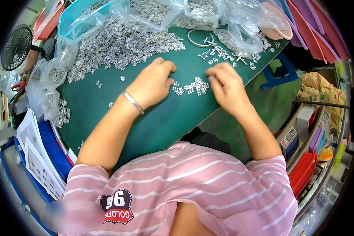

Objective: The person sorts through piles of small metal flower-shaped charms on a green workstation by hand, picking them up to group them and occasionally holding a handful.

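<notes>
Bent fingers close my left hand [153, 82], which rests over the green table mat [157, 126] just left of a small cluster of silver, wavy metal pieces [198, 85]. Its thumb tip lies near the cluster's left end; anything in the grip is hidden. On the cluster's right side, my right hand [228, 86] is curled, thumb and forefinger close together. Its fingertips are slightly blurred, and I cannot make out what they hold. A large heap of similar silver pieces [118, 49] spreads beyond my left hand. A few loose pieces [98, 84] lie apart on the mat.
Clear plastic bags [202, 15] of metal parts line the far side. A metal ring with small parts [198, 39] lies beyond my right hand. Left are a black fan [16, 47] and papers [39, 157]; right, a blue stool [280, 72] and red basket [303, 173].
</notes>
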`<action>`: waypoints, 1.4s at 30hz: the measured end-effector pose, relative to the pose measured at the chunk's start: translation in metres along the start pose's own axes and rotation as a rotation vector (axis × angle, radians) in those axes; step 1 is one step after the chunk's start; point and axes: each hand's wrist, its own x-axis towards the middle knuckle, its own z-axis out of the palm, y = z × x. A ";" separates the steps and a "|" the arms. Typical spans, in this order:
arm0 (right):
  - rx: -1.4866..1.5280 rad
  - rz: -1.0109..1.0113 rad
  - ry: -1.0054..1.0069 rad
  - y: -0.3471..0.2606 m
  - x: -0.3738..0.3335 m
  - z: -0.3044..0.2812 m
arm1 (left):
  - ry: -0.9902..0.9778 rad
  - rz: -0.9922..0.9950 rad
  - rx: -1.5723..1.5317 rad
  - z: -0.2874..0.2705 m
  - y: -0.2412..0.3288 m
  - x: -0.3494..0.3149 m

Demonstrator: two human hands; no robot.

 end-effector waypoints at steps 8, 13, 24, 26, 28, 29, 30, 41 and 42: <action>0.018 -0.145 0.056 -0.001 -0.011 0.014 | -0.030 -0.012 -0.124 0.013 0.025 -0.017; -0.339 -0.013 0.335 0.025 -0.016 0.003 | -0.038 0.062 -0.025 0.020 0.032 -0.007; -0.003 -0.096 0.037 -0.007 -0.024 0.022 | -0.045 -0.003 -0.332 0.002 0.021 -0.018; -0.034 -0.076 -0.029 -0.020 -0.021 0.023 | 0.142 -0.103 -0.316 -0.017 0.005 -0.033; -0.075 -0.108 -0.123 -0.027 -0.016 0.024 | 0.245 -0.257 -0.274 -0.046 -0.022 -0.048; -0.105 -0.165 -0.211 -0.032 -0.013 0.024 | 0.279 -0.396 -0.240 -0.063 -0.026 -0.055; -0.150 -0.259 -0.246 -0.036 -0.013 0.027 | 0.316 -0.461 -0.213 -0.079 -0.033 -0.065; -0.025 -0.561 -0.345 -0.034 0.006 0.037 | 0.269 -0.463 0.080 -0.051 -0.045 -0.129; 0.020 -0.627 -0.264 -0.030 0.012 0.043 | 0.271 -0.449 0.113 -0.050 -0.043 -0.128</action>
